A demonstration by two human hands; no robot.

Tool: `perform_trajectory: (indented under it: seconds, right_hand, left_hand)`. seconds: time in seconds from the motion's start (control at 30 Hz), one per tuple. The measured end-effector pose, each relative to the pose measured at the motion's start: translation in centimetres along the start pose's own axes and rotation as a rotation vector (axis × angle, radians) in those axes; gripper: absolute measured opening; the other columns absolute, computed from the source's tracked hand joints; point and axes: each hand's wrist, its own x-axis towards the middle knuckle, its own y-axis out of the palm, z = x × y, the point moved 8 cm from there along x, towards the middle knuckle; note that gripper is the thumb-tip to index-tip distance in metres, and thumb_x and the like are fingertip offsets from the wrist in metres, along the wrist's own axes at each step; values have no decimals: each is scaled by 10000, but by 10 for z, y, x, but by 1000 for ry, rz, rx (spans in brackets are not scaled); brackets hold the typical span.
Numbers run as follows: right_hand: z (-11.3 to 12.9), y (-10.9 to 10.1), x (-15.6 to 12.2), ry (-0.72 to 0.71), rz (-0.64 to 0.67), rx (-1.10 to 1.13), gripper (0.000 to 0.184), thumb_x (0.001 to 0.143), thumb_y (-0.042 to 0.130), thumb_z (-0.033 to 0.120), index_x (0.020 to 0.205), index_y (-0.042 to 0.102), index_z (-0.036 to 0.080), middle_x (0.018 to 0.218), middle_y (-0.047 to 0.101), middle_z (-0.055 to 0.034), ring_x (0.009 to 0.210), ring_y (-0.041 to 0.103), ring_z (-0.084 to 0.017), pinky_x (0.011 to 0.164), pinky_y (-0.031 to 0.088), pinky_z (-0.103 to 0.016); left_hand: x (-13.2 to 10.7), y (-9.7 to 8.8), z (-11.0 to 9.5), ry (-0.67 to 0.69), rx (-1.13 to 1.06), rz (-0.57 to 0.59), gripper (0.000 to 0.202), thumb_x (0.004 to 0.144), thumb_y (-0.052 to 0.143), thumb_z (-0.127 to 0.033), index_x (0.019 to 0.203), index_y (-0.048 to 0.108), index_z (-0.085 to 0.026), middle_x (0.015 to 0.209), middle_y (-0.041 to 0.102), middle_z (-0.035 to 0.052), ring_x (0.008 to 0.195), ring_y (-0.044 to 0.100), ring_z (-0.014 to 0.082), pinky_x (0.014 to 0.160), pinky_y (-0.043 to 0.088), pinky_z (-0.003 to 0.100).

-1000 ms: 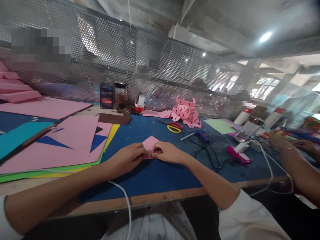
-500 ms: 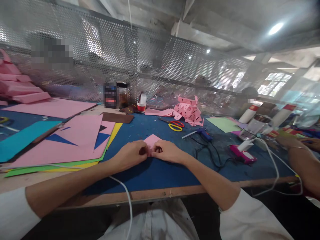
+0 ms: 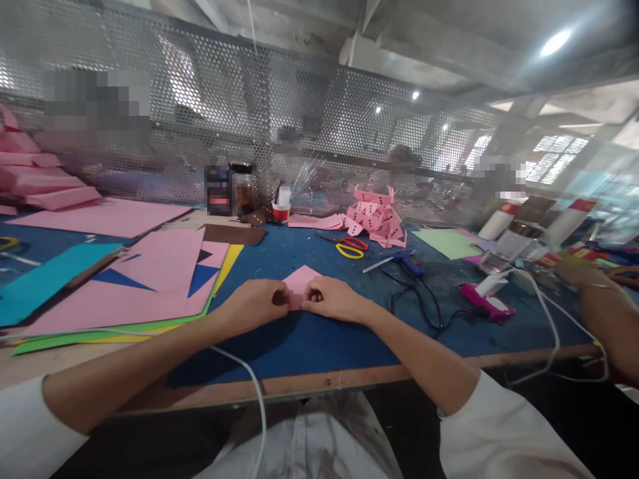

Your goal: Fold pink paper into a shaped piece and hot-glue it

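A small piece of pink paper (image 3: 301, 281) lies on the blue table mat (image 3: 319, 349) in front of me, a pointed corner facing away. My left hand (image 3: 259, 303) has thumb and fingers curled together at the paper's left edge. On the other side, my right hand (image 3: 335, 298) pinches the near right edge. My fingers cover both sides of the paper. Beyond my right hand lie scissors (image 3: 351, 249) with red and yellow handles, and a blue glue gun (image 3: 409, 264).
Stacked coloured sheets (image 3: 150, 293) lie left. Behind are a paper cup (image 3: 281, 211), a jar (image 3: 243, 186) and a heap of dotted pink strips (image 3: 375, 216). A pink device (image 3: 486, 303) with white cables sits right, near another person's arm (image 3: 606, 319). Perforated metal panel (image 3: 319, 126) stands behind.
My left hand has shifted slightly left, so more of the pink paper shows between my hands. My right hand stays nearly in place.
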Motion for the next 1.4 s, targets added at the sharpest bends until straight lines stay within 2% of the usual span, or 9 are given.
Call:
perform_trajectory:
  seconds: [0.63,1.0,1.4]
  right_hand:
    - [-1,-2,-1,14,-20,31,143,835,702,322,847,706,179,826,684,-7,714,586,-118,637,378,-225]
    - [-3,0,-1,9,-28,37,148,826,714,325,840,700,178,834,680,-6,712,582,-114,641,379,-223]
    - [-1,-2,-1,3,-23,32,135,831,714,312,837,701,178,845,679,-9,724,584,-116,648,381,-228]
  left_hand:
    - [-2,0,24,-52,-24,44,172,768,594,-368,819,712,-253,779,748,3,744,683,205,616,389,264]
    - [-14,-12,31,-70,-52,59,234,785,591,-444,795,699,-236,785,749,10,736,675,210,617,402,268]
    - [-18,-14,38,-70,-105,74,280,798,602,-490,835,727,-242,774,748,7,730,669,204,645,432,271]
